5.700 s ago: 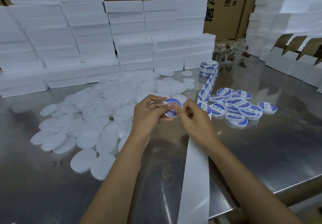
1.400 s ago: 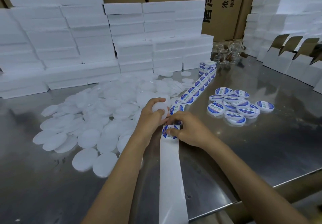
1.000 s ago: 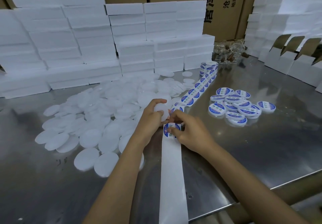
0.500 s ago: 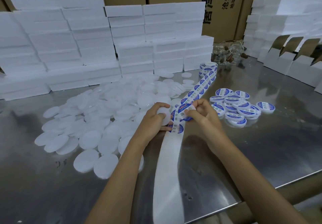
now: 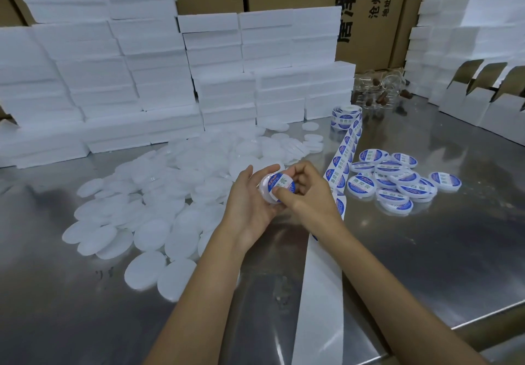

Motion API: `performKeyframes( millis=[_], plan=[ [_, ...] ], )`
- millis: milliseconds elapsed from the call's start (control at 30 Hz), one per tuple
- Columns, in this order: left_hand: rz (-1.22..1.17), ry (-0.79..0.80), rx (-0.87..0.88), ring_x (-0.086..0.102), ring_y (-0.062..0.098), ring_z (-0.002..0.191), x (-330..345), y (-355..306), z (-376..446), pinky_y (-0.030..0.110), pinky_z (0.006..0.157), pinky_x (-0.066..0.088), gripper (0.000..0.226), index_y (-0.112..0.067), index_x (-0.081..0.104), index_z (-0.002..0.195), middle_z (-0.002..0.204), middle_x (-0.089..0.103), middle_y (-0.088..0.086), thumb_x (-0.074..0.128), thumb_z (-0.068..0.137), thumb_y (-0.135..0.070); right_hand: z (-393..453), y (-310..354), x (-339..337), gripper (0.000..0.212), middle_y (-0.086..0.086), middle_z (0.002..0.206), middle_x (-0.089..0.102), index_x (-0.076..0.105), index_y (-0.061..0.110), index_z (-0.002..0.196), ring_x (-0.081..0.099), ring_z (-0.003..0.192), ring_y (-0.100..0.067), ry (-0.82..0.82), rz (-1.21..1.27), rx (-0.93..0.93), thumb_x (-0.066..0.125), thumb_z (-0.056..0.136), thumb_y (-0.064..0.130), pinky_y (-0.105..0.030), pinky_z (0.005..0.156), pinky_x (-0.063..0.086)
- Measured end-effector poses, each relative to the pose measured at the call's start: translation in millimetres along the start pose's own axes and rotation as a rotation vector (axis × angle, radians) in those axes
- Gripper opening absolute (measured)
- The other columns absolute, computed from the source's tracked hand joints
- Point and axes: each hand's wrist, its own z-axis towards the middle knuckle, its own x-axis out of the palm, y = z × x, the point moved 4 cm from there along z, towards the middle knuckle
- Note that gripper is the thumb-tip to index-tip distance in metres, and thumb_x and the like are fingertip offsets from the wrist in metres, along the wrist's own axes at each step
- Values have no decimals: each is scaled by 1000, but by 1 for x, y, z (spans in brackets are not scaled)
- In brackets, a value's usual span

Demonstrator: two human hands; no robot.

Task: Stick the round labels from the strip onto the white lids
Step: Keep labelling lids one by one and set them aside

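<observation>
Held up over the steel table [image 5: 426, 265], a white lid [image 5: 267, 191] is gripped in the curled fingers of the left hand [image 5: 250, 205], while a round blue label [image 5: 281, 187] is pressed onto its face by the thumb of the right hand [image 5: 306, 194], whose other fingers are curled behind the lid's far edge; the two hands are brought together around this one lid. Just right of the hands the label strip [image 5: 345, 157] is seen running back to a roll [image 5: 345, 116], and its bare white backing [image 5: 318, 293] is trailed toward the table's near edge. A heap of plain lids [image 5: 159, 194] is spread to the left, and a cluster of labelled lids [image 5: 397, 183] is gathered on the right. White boxes [image 5: 113, 80] are stacked behind
</observation>
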Motion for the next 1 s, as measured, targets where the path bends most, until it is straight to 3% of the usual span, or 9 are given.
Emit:
performKeyframes(
  millis=[200,467,667,733,833,933,1000],
  plan=[
    [-5,10,-6,63,34,107,5,1,-2,41,91,53,54,-3,60,132,135,61,25,32,108,-42,2,-6,-2,30,-9,94,68,52,17,91,67,85,-16,10,-31,-17,73,82,-2,-20,71,54],
    [2,40,6,62,34,113,12,2,-3,45,108,45,54,-3,60,132,134,63,22,33,108,-43,5,-13,-5,34,1,88,67,51,25,89,67,81,-12,-33,-97,-61,75,80,3,-27,72,58],
    [-12,49,2,62,34,117,15,4,-3,48,114,42,52,-2,58,133,135,62,23,34,108,-40,3,-13,-5,35,17,80,66,51,27,91,64,71,0,-50,-145,-107,78,79,8,-14,62,50],
    [-47,52,2,63,36,119,15,3,-4,48,111,45,49,-2,59,130,132,64,23,36,108,-39,2,-12,-7,37,15,86,61,53,26,98,59,73,3,-96,-222,-126,81,77,15,-10,62,46],
    [-148,72,6,62,36,114,15,0,-4,49,115,40,45,-2,60,125,133,62,24,38,107,-36,1,-11,-14,62,10,94,50,46,28,115,53,71,6,-174,-265,-89,87,70,30,-10,65,42],
    [-235,103,4,57,40,127,19,-1,-7,55,117,36,45,0,60,125,139,58,26,37,107,-34,-2,-10,-14,63,10,95,48,47,26,105,52,78,7,-196,-349,-104,85,64,55,-13,66,42],
    [-275,150,4,56,43,130,21,1,-5,58,114,38,44,1,59,125,138,58,28,38,108,-34,-3,-9,-12,58,12,92,49,47,26,92,51,82,1,-188,-460,-138,76,64,68,-23,68,44]
  ],
)
